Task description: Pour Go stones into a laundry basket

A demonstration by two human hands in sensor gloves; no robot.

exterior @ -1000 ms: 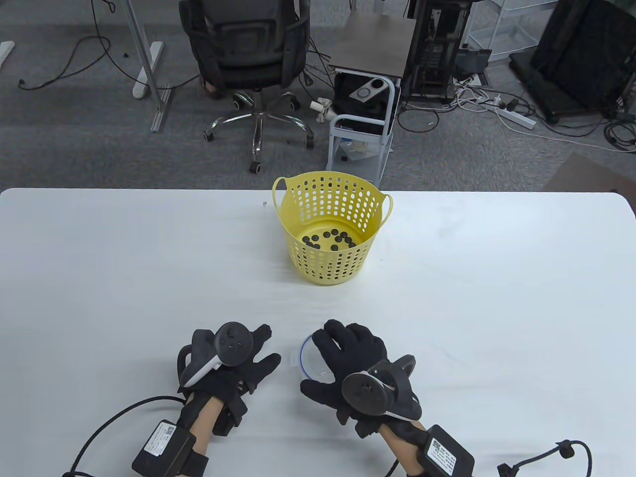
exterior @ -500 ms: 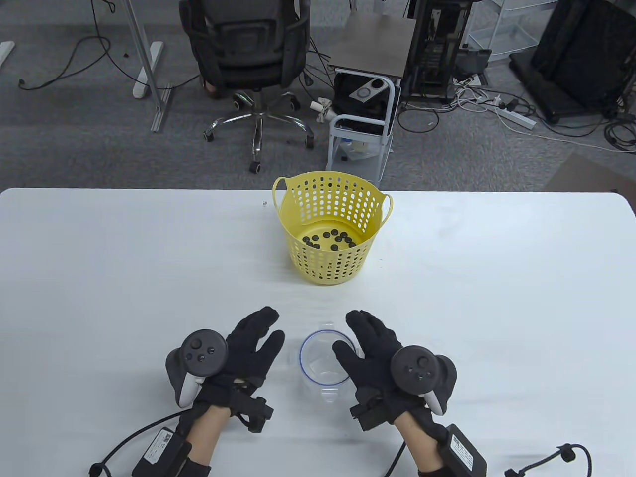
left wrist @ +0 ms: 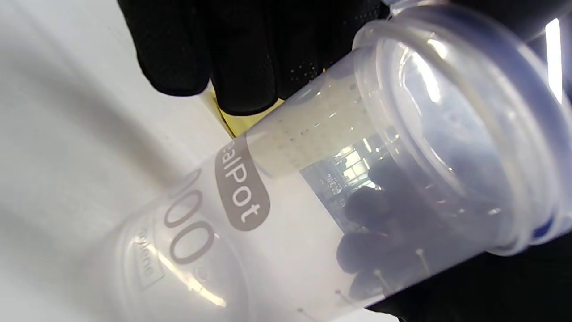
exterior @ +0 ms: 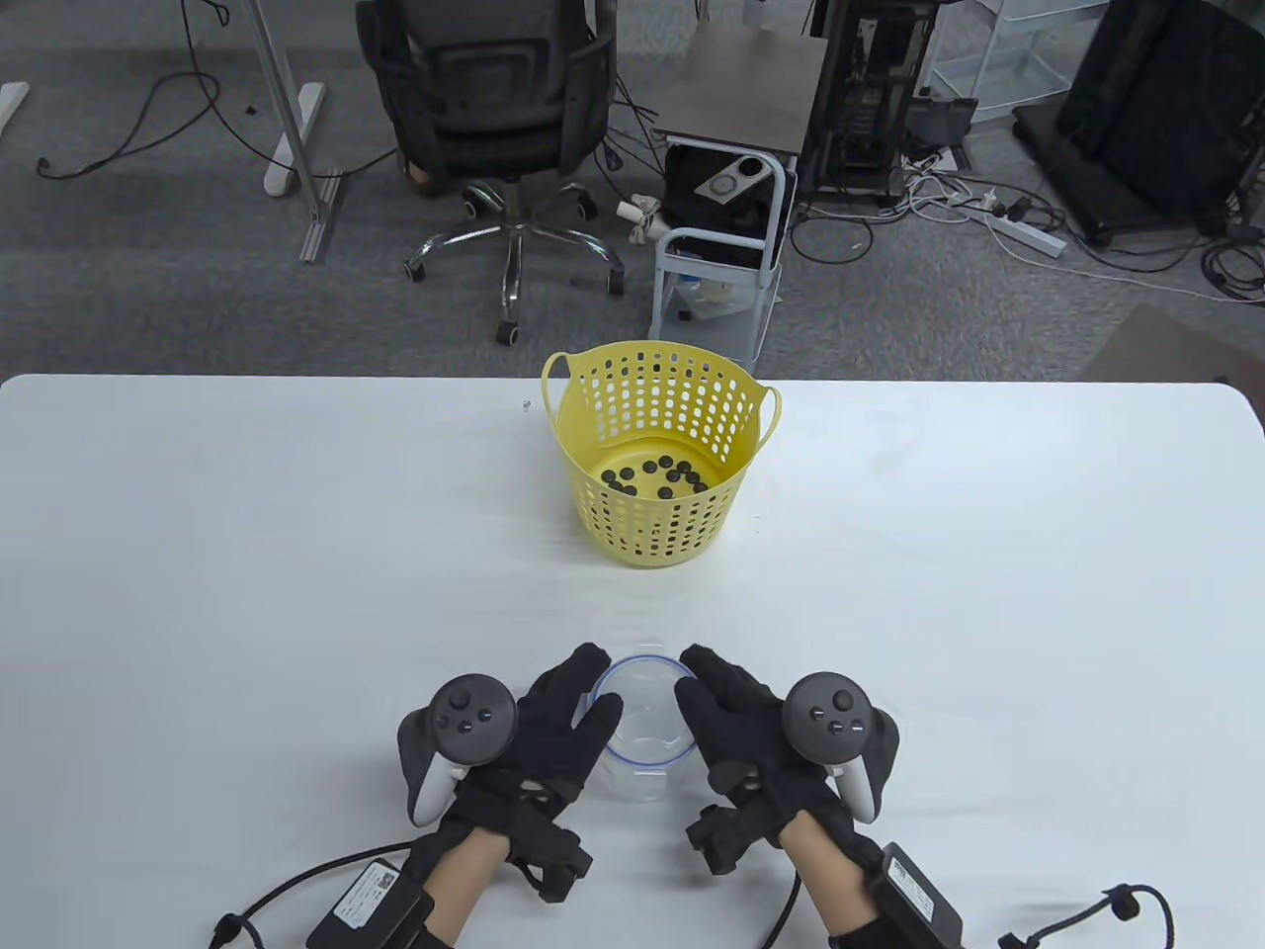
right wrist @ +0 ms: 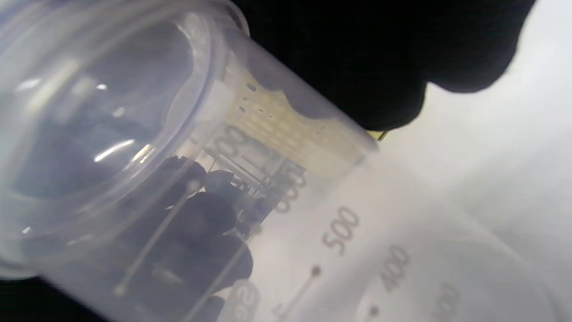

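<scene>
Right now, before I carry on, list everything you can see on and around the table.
laundry basket: one, yellow, perforated, table centre toward the far edge
Go stones: more than a dozen, black, on the basket floor
clear jar: one, transparent with blue rim, printed measuring marks, upright near the front edge, looks empty
table: one, white
office chair: one, black, on the floor beyond the table
small cart: one, white frame, behind the basket
left hand: black glove, against the jar's left side
right hand: black glove, against the jar's right side
</scene>
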